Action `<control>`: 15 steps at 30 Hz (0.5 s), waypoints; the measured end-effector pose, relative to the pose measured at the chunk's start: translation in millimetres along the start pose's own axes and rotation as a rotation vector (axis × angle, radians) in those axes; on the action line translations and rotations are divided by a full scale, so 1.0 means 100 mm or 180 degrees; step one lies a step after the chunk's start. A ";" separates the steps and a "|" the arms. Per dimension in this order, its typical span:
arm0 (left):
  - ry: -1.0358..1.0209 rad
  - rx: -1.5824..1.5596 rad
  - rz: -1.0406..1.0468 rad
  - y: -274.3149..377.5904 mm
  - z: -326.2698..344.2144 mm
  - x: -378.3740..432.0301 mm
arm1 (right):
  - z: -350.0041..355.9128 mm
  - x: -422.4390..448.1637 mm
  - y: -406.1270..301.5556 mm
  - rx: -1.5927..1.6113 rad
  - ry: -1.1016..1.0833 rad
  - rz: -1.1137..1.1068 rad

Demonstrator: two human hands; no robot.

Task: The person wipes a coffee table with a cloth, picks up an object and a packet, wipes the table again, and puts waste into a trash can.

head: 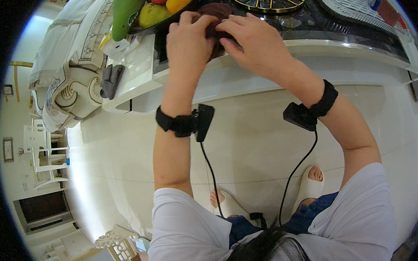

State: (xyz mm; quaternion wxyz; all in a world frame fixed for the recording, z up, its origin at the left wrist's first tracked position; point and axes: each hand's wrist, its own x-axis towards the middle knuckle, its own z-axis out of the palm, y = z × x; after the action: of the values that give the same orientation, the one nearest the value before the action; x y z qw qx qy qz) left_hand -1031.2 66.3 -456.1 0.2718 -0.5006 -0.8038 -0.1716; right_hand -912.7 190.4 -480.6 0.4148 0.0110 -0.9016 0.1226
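Note:
On the black tabletop's near edge lies a dark brown bundle [216, 10], soft-looking like cloth or hair; I cannot tell which. My left hand [190, 39] has its fingers curled over its left side. From the right, my right hand [254, 40] grips it too, with dark material showing between thumb and fingers. Both palms face down, and they hide most of the bundle's near part. Just left of my left hand is a dark fruit bowl [154, 28] holding a green mango [128, 9], a yellow-green fruit [154, 16] and other fruit.
A round gold-and-black tray [267, 5] stands behind my right hand, with a ribbed clear tray [356, 12] farther right. Grey folded cloth [112, 81] lies on the table's white left end. Black cables [213, 177] run from my wrist straps. A sofa [72, 82] stands left.

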 end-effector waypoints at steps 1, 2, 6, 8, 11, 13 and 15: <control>-0.0055 -0.0134 0.0074 -0.07 -0.06 -0.05 | 0.02 0.00 -0.01 0.0022 -0.0049 -0.0083; -0.0147 -0.0227 0.0001 -0.17 -0.12 -0.11 | 0.04 0.00 -0.05 0.0011 -0.0056 -0.0078; -0.0293 -0.0178 -0.0298 -0.66 -0.44 -0.42 | 0.08 0.02 -0.27 -0.0078 -0.0660 -0.0029; -0.0496 0.0339 -0.0698 -0.86 -0.59 -0.54 | 0.07 0.02 -0.31 -0.0258 -0.1034 -0.0010; -0.0357 0.0646 -0.0848 -1.09 -0.60 -0.66 | 0.05 0.01 -0.35 -0.0320 -0.1153 -0.0084; -0.0192 0.0752 -0.0830 -1.06 -0.59 -0.65 | 0.02 -0.01 -0.34 -0.0273 -0.1165 -0.0086; -0.0161 0.1003 -0.0852 -0.93 -0.47 -0.59 | 0.01 -0.04 -0.32 -0.0251 -0.1186 -0.0087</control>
State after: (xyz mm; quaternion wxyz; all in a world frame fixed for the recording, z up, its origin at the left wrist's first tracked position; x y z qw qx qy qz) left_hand -1081.4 -42.8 -455.3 0.3012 -0.3448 -0.8866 -0.0657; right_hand -906.5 159.1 -477.7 0.2424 0.0294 -0.9666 0.0774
